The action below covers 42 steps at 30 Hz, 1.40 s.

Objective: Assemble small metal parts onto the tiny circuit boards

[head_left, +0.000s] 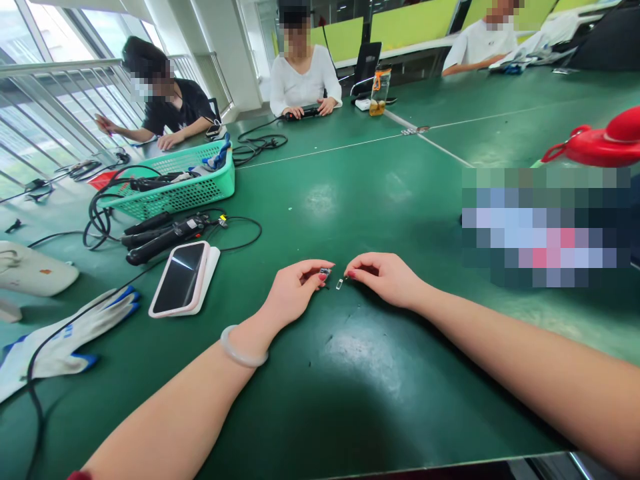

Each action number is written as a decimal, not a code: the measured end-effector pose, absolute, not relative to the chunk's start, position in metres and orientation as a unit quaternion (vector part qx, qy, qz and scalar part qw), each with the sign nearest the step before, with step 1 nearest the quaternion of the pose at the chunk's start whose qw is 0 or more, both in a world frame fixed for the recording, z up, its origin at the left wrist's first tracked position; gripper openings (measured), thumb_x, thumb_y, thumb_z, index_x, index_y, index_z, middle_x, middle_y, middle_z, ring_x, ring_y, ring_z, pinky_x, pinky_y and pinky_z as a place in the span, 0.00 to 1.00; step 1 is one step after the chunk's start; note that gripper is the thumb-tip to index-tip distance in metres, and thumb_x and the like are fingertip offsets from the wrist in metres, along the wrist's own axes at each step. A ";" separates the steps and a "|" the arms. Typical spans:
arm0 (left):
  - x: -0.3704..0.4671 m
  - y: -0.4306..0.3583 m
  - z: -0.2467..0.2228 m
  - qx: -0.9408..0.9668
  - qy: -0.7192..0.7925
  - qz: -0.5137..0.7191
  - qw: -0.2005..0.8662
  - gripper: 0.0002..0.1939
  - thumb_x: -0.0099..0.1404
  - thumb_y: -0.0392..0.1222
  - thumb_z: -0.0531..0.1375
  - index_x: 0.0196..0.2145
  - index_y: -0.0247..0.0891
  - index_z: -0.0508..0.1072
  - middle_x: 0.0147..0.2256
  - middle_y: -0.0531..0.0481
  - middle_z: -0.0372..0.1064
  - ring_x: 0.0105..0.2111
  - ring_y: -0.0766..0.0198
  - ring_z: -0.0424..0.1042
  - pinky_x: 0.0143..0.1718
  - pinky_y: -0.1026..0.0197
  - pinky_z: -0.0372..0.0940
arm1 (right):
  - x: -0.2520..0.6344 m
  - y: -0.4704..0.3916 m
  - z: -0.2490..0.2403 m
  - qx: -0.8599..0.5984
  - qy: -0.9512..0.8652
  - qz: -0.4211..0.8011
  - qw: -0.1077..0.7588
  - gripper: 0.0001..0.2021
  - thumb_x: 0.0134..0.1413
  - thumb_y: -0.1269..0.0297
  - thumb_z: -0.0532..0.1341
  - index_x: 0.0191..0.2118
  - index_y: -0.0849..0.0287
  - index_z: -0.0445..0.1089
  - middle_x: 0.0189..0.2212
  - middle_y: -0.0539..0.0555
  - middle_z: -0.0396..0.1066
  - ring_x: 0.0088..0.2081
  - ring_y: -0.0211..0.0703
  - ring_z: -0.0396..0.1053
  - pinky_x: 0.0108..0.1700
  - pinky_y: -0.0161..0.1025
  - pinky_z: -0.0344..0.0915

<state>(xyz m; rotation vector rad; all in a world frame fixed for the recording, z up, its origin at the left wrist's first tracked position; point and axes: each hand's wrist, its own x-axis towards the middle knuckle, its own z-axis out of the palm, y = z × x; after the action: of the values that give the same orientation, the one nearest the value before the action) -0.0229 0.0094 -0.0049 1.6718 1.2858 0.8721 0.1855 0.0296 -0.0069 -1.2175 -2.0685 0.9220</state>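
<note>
My left hand (300,283), with a pale bangle (244,348) on its wrist, is closed in a pinch on a small dark and silver piece (325,272). Its exact kind is too small to tell. Just to the right, my right hand (383,275) pinches thumb against finger. At those fingertips a tiny pale rectangular loop (339,285) sticks out toward the left hand, seemingly held by a thin end. Both hands are close together, low over the green table (320,400). The two small pieces appear slightly apart.
To the left are a pink-edged phone (180,279), white-and-blue gloves (65,333), black corded handles (167,240) and a teal basket (185,197). A red-lidded object (605,143) stands at right. Across the table are a bottle (379,93) and several people.
</note>
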 end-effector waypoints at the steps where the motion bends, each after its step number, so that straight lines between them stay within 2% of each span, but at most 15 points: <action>1: -0.023 0.009 -0.006 0.663 0.506 0.353 0.424 0.15 0.61 0.40 0.57 0.45 0.39 0.74 0.36 0.48 0.75 0.33 0.66 0.72 0.40 0.61 0.67 | 0.186 0.030 -0.007 -0.452 -0.771 0.349 0.281 0.10 0.55 0.62 0.56 0.31 0.56 0.73 0.28 0.49 0.74 0.30 0.38 0.68 0.35 0.37 0.64; 7: -0.023 0.011 -0.007 0.640 0.490 0.369 0.463 0.16 0.60 0.37 0.57 0.46 0.36 0.72 0.39 0.45 0.74 0.37 0.64 0.74 0.45 0.58 0.69 | 0.186 0.030 -0.007 -0.438 -0.794 0.317 0.278 0.12 0.56 0.69 0.53 0.34 0.56 0.74 0.33 0.50 0.75 0.36 0.39 0.70 0.42 0.39 0.65; 11: -0.023 0.011 -0.006 0.623 0.502 0.364 0.476 0.17 0.60 0.35 0.57 0.47 0.35 0.71 0.38 0.45 0.74 0.37 0.64 0.75 0.45 0.58 0.69 | 0.192 0.026 -0.004 -0.463 -0.808 0.262 0.253 0.07 0.53 0.62 0.60 0.36 0.56 0.73 0.32 0.52 0.72 0.32 0.39 0.68 0.37 0.38 0.65; 13: -0.024 0.011 -0.004 0.616 0.509 0.361 0.481 0.17 0.59 0.34 0.57 0.48 0.35 0.71 0.38 0.45 0.73 0.37 0.63 0.75 0.44 0.58 0.70 | 0.195 0.024 -0.003 -0.470 -0.817 0.244 0.225 0.09 0.49 0.60 0.64 0.36 0.57 0.73 0.32 0.52 0.71 0.31 0.39 0.68 0.36 0.38 0.65; 18: -0.024 0.010 -0.001 0.610 0.515 0.342 0.495 0.18 0.59 0.33 0.57 0.48 0.34 0.71 0.38 0.45 0.72 0.36 0.64 0.76 0.43 0.60 0.70 | 0.193 0.024 -0.004 -0.455 -0.840 0.232 0.184 0.04 0.52 0.65 0.62 0.35 0.57 0.73 0.31 0.51 0.71 0.34 0.40 0.69 0.38 0.38 0.65; 24: -0.026 0.010 -0.002 0.614 0.507 0.341 0.499 0.18 0.58 0.34 0.58 0.48 0.35 0.71 0.37 0.46 0.73 0.35 0.65 0.76 0.42 0.60 0.71 | 0.193 0.023 -0.002 -0.439 -0.839 0.244 0.210 0.09 0.59 0.63 0.56 0.33 0.55 0.73 0.33 0.52 0.73 0.36 0.41 0.70 0.42 0.39 0.65; 32: -0.027 0.009 -0.002 0.620 0.506 0.330 0.500 0.18 0.59 0.35 0.58 0.48 0.34 0.71 0.36 0.45 0.74 0.35 0.64 0.76 0.43 0.59 0.71 | 0.191 0.015 0.000 -0.451 -0.804 0.294 0.251 0.09 0.58 0.64 0.55 0.35 0.54 0.73 0.34 0.49 0.76 0.35 0.39 0.71 0.40 0.37 0.66; 37: -0.026 0.009 -0.003 0.656 0.508 0.336 0.447 0.17 0.59 0.38 0.60 0.47 0.37 0.73 0.38 0.46 0.75 0.38 0.64 0.74 0.45 0.58 0.69 | 0.187 0.011 -0.002 -0.454 -0.778 0.328 0.285 0.08 0.55 0.65 0.56 0.36 0.55 0.73 0.31 0.50 0.75 0.30 0.38 0.70 0.35 0.36 0.66; 39: -0.025 0.007 -0.003 0.680 0.509 0.334 0.409 0.16 0.59 0.38 0.60 0.47 0.39 0.73 0.38 0.48 0.75 0.37 0.65 0.73 0.44 0.59 0.69 | 0.186 0.011 -0.002 -0.461 -0.762 0.348 0.292 0.07 0.53 0.63 0.57 0.35 0.56 0.72 0.28 0.49 0.73 0.27 0.37 0.68 0.32 0.36 0.66; 42: -0.023 0.004 0.001 0.720 0.504 0.324 0.348 0.15 0.59 0.38 0.60 0.46 0.41 0.74 0.34 0.50 0.75 0.34 0.66 0.72 0.41 0.60 0.68 | 0.184 0.011 -0.003 -0.471 -0.738 0.378 0.302 0.08 0.54 0.61 0.57 0.33 0.55 0.72 0.28 0.49 0.73 0.27 0.37 0.68 0.32 0.36 0.65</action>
<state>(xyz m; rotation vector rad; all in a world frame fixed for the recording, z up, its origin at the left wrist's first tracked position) -0.0232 0.0041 0.0007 1.8676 1.3077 0.8400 0.1839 0.0114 -0.0031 -1.2495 -1.9563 1.0030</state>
